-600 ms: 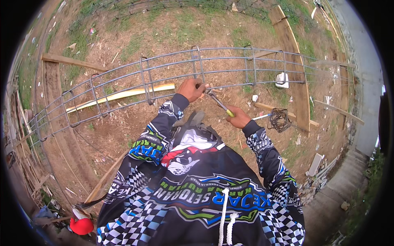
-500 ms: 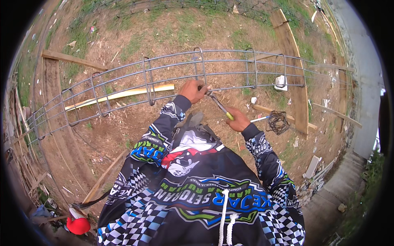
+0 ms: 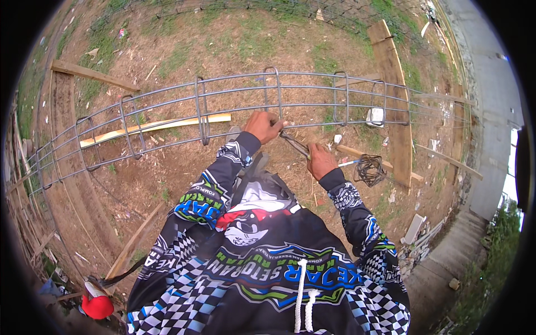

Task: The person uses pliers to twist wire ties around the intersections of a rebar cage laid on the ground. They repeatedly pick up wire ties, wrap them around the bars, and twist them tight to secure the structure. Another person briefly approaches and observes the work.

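Observation:
A long cage of steel rebar, thin bars joined by square stirrups, spans the view before me. My left hand is closed on its near bar, beside a middle stirrup. Any tie wire under those fingers is too small to make out. My right hand grips the handles of a pair of pincers. Their head is at the near bar, close to my left fingertips, just right of the stirrup. Most of the handles is hidden by the right hand.
Wooden boards prop the cage at the left and right. A tangled coil of dark wire lies right of my right hand. A white block and a pale wood strip sit under the cage. Something red is lower left.
My right hand has turned and drawn slightly nearer the left, covering more of the pincers' handles. The left hand keeps its place at the bar. The whole view has shifted a little.

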{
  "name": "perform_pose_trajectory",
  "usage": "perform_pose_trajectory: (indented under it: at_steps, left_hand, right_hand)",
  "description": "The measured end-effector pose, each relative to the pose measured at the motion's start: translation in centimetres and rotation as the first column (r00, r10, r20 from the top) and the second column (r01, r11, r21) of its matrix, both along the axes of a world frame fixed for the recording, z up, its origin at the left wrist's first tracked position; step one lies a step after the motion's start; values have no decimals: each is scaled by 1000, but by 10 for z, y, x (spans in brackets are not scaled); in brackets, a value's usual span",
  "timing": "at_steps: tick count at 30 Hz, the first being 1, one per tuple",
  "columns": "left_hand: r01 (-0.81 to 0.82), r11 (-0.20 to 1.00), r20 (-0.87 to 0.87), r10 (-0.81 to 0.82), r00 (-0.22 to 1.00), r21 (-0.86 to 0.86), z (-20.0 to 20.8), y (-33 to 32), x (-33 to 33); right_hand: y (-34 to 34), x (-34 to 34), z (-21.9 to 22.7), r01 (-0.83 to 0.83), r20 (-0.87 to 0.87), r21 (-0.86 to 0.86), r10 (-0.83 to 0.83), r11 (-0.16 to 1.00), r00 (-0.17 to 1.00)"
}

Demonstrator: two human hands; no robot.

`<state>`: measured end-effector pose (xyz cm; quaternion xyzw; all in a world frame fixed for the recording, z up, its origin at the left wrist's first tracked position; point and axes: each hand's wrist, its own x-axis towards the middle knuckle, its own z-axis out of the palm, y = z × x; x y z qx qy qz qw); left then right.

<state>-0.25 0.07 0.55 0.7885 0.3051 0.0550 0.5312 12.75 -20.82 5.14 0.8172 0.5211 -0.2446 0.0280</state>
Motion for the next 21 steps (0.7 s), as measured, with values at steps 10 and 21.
perform_pose_trajectory:
  at_steps: [10, 21]
  left_hand:
    - [2, 1000, 15, -2, 1000, 18, -1, 2, 0]
    - [1, 1000, 25, 0, 1000, -4, -1, 3, -4]
  right_hand:
    - [1, 12, -10, -28, -222, 100, 49, 995, 974]
    - [-10, -28, 12, 226, -341, 44, -197, 973, 919]
